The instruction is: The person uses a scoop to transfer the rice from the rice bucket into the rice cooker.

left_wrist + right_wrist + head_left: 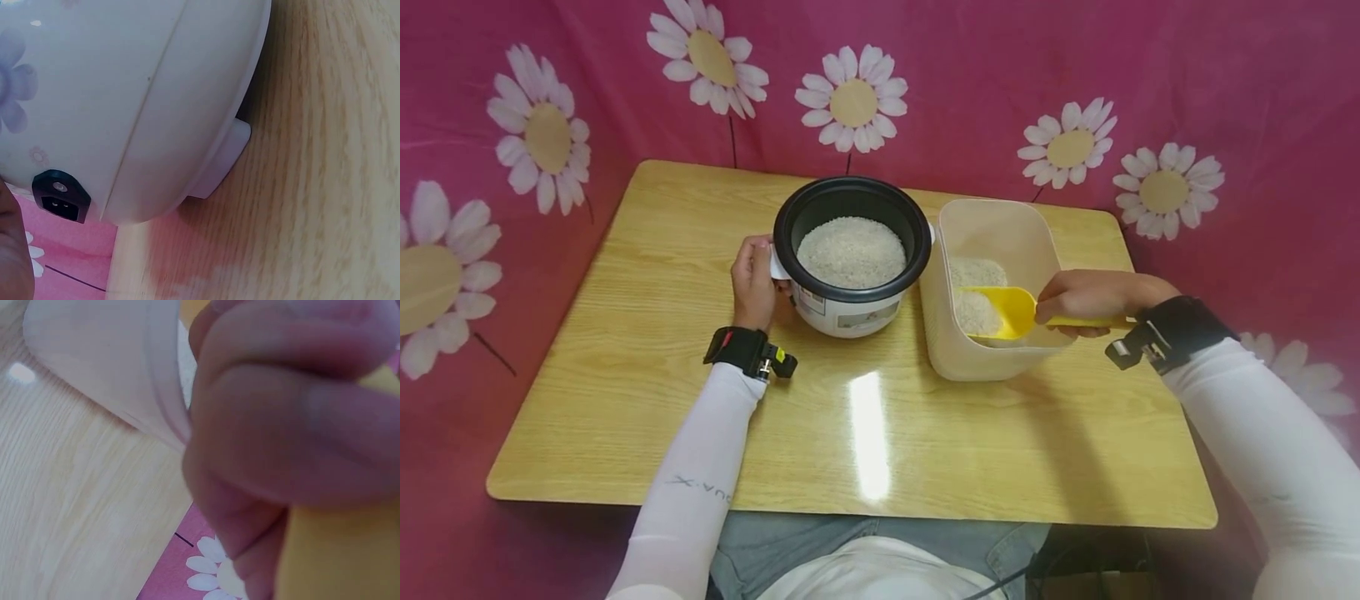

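Observation:
A white rice cooker (859, 322) with a black inner pot stands on the table, a mound of white rice (852, 252) inside. My left hand (752, 279) grips its white left handle (778, 265). The left wrist view shows the cooker's lower side and a black power socket (60, 199). To the right, a cream plastic bin (972, 363) holds more rice (977, 272). My right hand (1093, 298) holds the handle of a yellow scoop (1017, 310), whose bowl carries rice inside the bin's opening. Close up, its curled fingers (269, 431) wrap the yellow handle (344, 556).
Both containers stand side by side on a light wooden table (647, 375) with rounded corners. A pink cloth with white daisies (852, 103) hangs behind and around the table. The person's lap is at the table's front edge.

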`<act>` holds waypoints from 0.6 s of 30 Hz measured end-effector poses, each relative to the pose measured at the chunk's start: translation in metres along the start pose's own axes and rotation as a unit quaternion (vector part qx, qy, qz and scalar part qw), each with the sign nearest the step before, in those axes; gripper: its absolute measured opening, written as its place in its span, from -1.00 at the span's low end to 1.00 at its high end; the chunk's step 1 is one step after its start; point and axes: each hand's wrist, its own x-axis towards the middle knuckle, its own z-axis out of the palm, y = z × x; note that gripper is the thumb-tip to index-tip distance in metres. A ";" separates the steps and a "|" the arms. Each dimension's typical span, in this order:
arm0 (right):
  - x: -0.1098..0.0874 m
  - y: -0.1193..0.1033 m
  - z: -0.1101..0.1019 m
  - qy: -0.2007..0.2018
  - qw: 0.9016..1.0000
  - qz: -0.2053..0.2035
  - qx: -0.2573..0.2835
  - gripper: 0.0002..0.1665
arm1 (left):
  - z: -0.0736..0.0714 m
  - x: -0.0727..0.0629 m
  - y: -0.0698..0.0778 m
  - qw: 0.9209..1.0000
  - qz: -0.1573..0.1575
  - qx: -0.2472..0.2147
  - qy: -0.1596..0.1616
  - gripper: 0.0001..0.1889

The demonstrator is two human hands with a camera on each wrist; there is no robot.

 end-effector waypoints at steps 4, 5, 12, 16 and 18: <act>-0.006 0.005 0.000 0.007 1.000 -0.003 0.014 -0.62 | 0.001 0.001 0.000 1.000 0.002 0.001 -0.001 -0.77; -0.008 0.006 0.000 0.009 1.000 -0.003 0.019 -0.62 | 0.001 0.000 0.000 1.000 0.003 0.002 -0.001 -0.77; -0.019 0.021 0.003 0.017 0.997 -0.025 0.074 -0.58 | 0.002 0.000 0.001 1.000 0.001 0.002 -0.001 -0.77; -0.025 0.033 0.004 0.043 0.993 -0.027 0.111 -0.54 | 0.002 -0.001 0.002 1.000 0.001 0.004 -0.001 -0.77; -0.028 0.038 0.006 0.061 0.989 -0.019 0.135 -0.47 | 0.002 0.000 0.002 1.000 0.004 0.010 0.000 -0.77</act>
